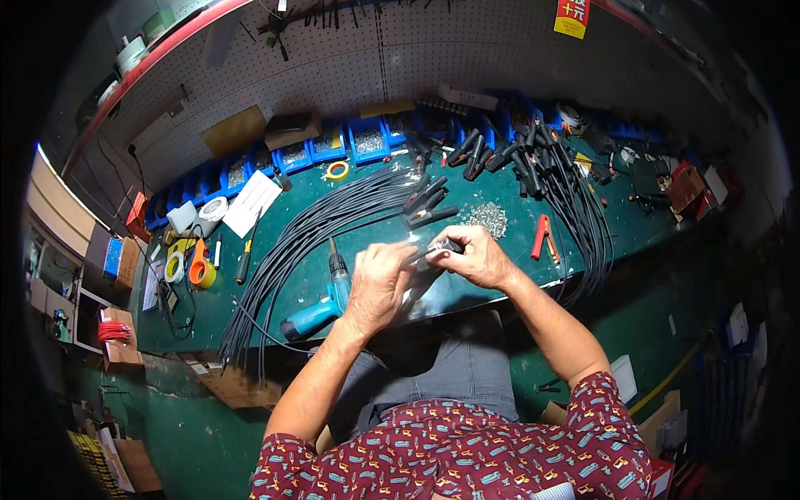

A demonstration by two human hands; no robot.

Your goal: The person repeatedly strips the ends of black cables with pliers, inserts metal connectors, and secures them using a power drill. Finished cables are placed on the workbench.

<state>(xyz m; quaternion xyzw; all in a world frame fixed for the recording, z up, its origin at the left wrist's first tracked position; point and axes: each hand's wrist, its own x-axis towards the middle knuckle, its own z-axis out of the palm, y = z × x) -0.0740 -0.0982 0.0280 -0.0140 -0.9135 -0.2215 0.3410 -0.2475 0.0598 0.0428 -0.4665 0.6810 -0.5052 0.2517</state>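
Over the front edge of the green workbench, my two hands meet. My right hand is closed around a short black cable connector, with a bit of shiny metal showing at its end. Next to it, my left hand has its fingers pinched at a dark cable that points toward the connector. A teal cordless drill lies beside my left wrist. Beyond my right hand is a pile of small metal screws. Black-ended cables lie just behind both hands.
A long bundle of black cables curves across the left of the bench; another bundle hangs over the right. Blue parts bins line the back. A red clamp-like tool, orange tape dispenser and screwdriver lie around.
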